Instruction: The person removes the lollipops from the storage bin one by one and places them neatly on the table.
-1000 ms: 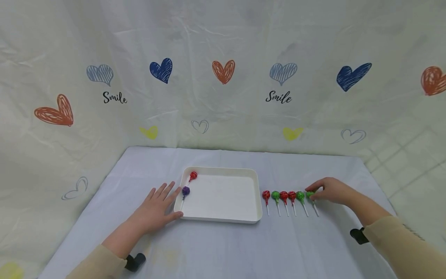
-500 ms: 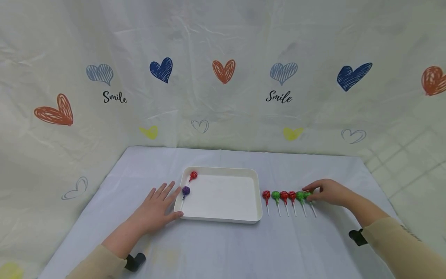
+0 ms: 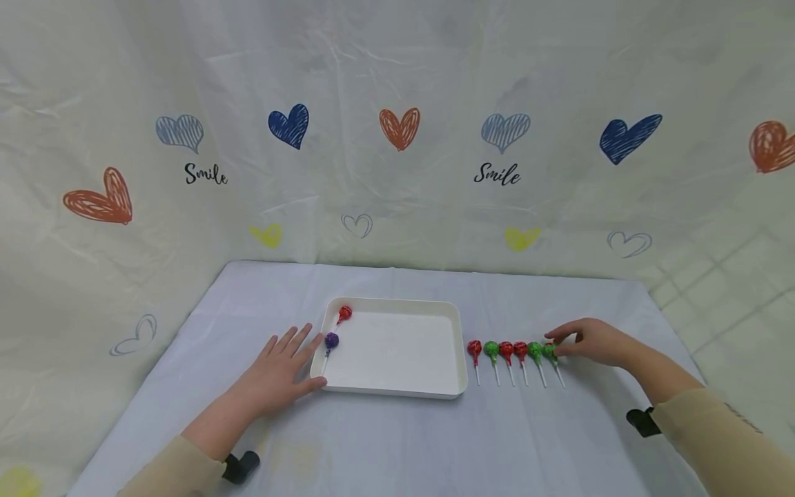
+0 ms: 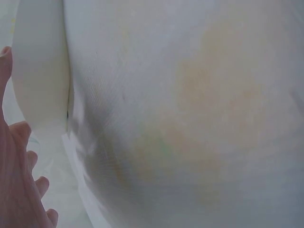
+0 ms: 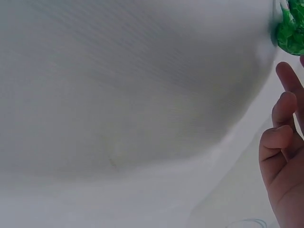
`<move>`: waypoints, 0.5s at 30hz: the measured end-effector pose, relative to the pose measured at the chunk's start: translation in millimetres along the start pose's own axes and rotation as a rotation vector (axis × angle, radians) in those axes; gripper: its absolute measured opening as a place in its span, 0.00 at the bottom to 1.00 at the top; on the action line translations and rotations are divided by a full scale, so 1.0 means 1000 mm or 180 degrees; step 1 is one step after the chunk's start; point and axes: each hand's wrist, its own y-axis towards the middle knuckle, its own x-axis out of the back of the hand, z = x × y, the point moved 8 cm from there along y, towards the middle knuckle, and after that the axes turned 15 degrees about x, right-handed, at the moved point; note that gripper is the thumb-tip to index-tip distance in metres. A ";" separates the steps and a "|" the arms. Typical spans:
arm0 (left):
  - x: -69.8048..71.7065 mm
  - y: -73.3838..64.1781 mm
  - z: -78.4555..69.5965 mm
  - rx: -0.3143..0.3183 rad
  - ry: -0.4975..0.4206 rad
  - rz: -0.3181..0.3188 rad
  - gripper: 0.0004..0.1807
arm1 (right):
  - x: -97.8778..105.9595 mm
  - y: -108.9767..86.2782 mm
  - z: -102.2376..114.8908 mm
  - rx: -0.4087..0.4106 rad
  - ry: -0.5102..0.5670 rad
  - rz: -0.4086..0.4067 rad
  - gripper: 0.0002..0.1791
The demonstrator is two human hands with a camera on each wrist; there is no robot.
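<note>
Green end lollipop at right hand, narrowly curved; pinched or merely touched, cannot tell. Neighbouring green lollipop just left of grip (heads crowded): sideways drift could roll it. Left hand spread at tray.

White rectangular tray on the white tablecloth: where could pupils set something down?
Free: the tray, from its round red lollipop and round purple lollipop to the right rim; tablecloth nearside, between beige sleeves. Crowded: the tray's left end, by the left hand; right of the tray, six red and green lollipops with the right hand.
</note>
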 end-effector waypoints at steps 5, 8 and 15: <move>0.001 0.000 0.000 -0.0009 -0.0018 -0.0003 0.50 | 0.007 0.003 0.004 0.0033 -0.0092 -0.0083 0.23; 0.000 0.001 0.001 0.0014 0.0004 0.0009 0.50 | 0.011 0.006 0.009 0.0100 -0.0074 -0.0094 0.23; -0.003 0.002 0.001 0.0024 0.0022 0.0044 0.50 | 0.017 0.018 0.026 0.0146 -0.0065 -0.0100 0.22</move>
